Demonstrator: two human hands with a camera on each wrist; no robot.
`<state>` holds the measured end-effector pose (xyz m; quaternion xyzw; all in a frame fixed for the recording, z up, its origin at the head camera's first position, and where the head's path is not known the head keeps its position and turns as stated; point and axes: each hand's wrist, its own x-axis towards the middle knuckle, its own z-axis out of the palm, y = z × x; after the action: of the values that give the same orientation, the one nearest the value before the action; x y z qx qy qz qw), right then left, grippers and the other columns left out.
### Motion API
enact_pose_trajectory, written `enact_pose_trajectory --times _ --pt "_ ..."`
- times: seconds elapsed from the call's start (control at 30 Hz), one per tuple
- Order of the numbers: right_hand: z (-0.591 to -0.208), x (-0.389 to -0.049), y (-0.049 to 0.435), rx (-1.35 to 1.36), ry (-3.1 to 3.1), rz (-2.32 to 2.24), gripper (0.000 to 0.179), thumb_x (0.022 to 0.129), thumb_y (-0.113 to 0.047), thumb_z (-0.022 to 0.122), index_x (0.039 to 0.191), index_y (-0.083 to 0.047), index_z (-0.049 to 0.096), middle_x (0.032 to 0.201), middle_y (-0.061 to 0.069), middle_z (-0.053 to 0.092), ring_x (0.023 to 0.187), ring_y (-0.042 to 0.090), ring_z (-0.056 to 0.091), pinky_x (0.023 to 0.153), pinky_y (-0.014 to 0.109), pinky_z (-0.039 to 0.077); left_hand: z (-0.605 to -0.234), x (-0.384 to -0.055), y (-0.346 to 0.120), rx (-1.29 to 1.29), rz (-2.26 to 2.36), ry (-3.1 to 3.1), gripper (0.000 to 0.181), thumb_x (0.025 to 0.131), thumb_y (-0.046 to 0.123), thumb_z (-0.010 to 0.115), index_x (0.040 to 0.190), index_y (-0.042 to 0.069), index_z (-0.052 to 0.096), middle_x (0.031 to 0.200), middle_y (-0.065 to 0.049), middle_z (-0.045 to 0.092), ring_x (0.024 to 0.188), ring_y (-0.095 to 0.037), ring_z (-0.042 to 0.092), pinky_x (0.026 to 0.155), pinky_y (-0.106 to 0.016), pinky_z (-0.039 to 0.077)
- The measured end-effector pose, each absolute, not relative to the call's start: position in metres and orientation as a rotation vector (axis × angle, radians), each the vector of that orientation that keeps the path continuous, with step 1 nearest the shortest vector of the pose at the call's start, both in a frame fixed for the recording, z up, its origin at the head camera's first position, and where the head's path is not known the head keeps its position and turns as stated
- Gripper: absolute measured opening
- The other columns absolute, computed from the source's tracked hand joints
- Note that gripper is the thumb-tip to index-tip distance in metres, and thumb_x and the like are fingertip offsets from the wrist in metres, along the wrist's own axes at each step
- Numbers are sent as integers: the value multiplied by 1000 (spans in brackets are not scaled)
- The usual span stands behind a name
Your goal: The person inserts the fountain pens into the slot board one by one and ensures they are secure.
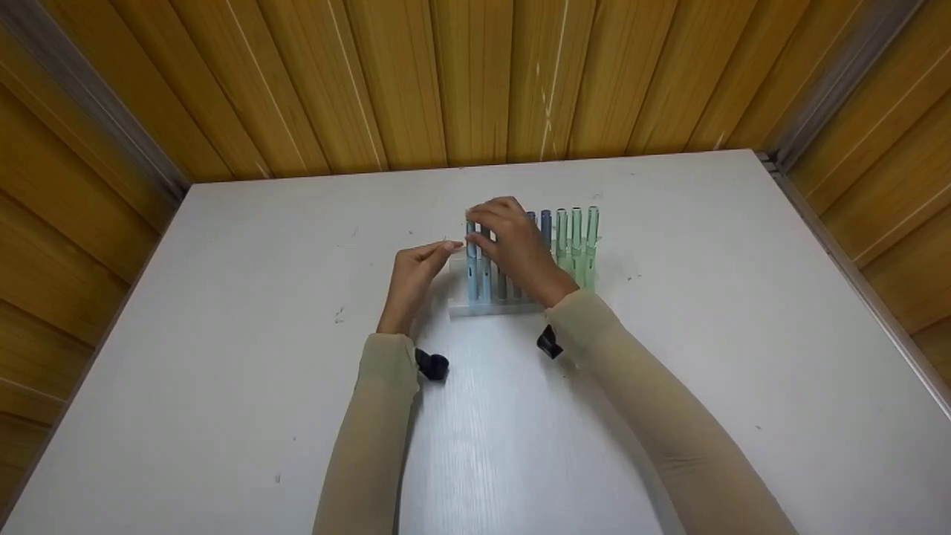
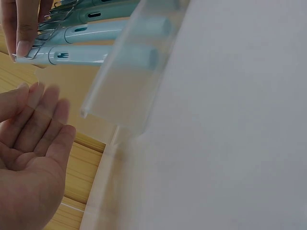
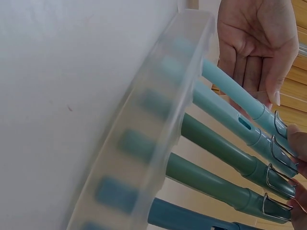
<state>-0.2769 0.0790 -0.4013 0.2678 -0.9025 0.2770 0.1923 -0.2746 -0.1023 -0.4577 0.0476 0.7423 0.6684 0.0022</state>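
Observation:
A translucent stand [image 1: 490, 309] holds a row of upright pens with metal clips, in light blue, dark green, dark blue and pale green. At the row's left end is a light-blue pen [image 2: 79, 55]. My right hand [image 1: 516, 241] reaches over the row and grips that pen's cap near its top, thumb in front. Its fingertips also show by the clips in the right wrist view. My left hand [image 1: 416, 275] pinches the clear edge of the stand's back panel [image 2: 79, 103] between thumb and index finger, its other fingers loosely bent. The right hand hides the middle pens.
The stand stands on a white table [image 1: 245, 334] toward its far side. Pale green pens [image 1: 577, 238] fill the row's right end. Yellow wood-slat walls [image 1: 475, 82] rise behind the table and at both sides. Black wrist cameras [image 1: 433, 365] hang at the sleeves.

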Motion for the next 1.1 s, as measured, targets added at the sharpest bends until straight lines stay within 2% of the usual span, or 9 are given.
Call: enact_pose_trajectory --times 0.23,0.43,0.67,0.8,0.97,1.1 --pt "-403 -277 78 708 -2532 725 31 91 -22 67 121 -13 67 124 1 67 129 23 47 108 37 40 -458 -276 -102 155 2106 2321 33 93 35 63 110 10 73 121 -5 68 122 -19 58 107 -42 41" --pt "-404 -275 77 694 -2513 679 32 91 -22 67 121 -12 67 125 3 66 131 26 46 110 43 37 -458 -274 -101 154 2092 2341 32 93 38 63 110 13 74 122 -3 68 121 -17 58 107 -40 41" --pt "-403 -272 78 681 -2550 645 45 95 -28 61 138 -14 53 140 4 55 136 26 41 114 44 31 -456 -275 -101 127 2076 2341 32 93 37 62 110 12 73 123 -3 67 123 -18 56 108 -42 39" --pt "-397 -270 83 671 -2555 686 48 98 -33 56 141 -14 49 144 5 51 137 26 40 115 43 31 -456 -276 -103 117 2058 2340 33 93 39 61 111 13 73 124 -2 67 124 -18 56 108 -42 39" --pt "-386 -265 93 664 -2575 723 50 98 -36 55 143 -15 46 147 4 48 137 25 40 115 42 31 -455 -277 -107 154 2061 2316 36 96 36 57 116 8 70 127 -6 65 127 -19 54 109 -37 39" --pt "-379 -260 105 643 -2605 711 54 98 -37 54 146 -17 42 150 5 44 141 24 36 116 44 28 -447 -277 -110 160 2023 2363 41 99 34 52 126 5 62 134 -9 59 129 -22 52 109 -36 39"
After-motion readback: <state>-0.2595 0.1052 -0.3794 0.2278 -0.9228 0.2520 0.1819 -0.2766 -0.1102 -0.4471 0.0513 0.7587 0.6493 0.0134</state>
